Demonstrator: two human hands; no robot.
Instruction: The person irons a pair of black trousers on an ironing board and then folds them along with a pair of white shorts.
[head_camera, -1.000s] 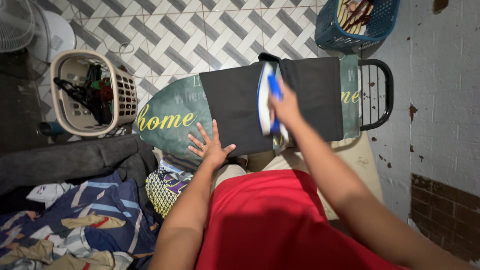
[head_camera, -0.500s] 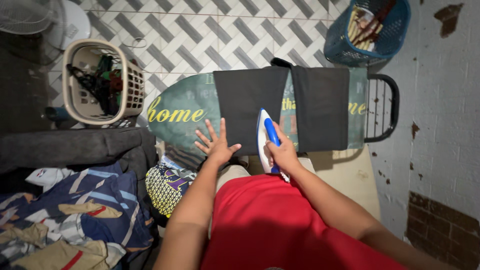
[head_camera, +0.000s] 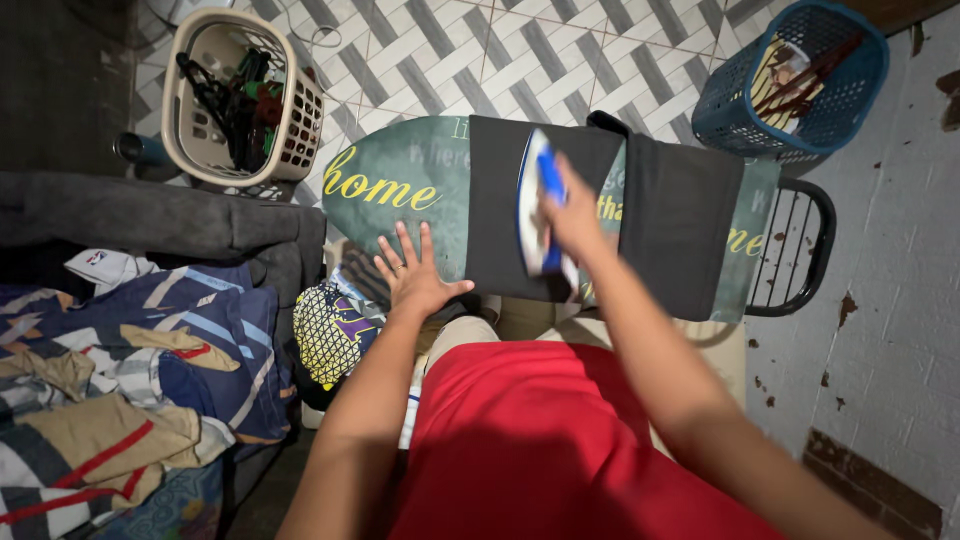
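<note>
My right hand (head_camera: 573, 212) grips the blue handle of a white and blue iron (head_camera: 534, 205) that rests on a black garment (head_camera: 680, 220) spread over a green ironing board (head_camera: 400, 185). My left hand (head_camera: 412, 274) lies flat with fingers spread at the near edge of the board, beside the left edge of the black cloth. A red garment (head_camera: 540, 440) covers my lap below the board.
A beige basket (head_camera: 240, 100) with hangers stands on the tiled floor at far left. A blue basket (head_camera: 800, 75) sits at far right by the wall. The board's black metal rack (head_camera: 800, 250) juts right. Piled clothes (head_camera: 130, 370) lie on my left.
My right hand has pushed the iron from the near edge of the black cloth toward its middle. My left hand stays flat on the board's near edge.
</note>
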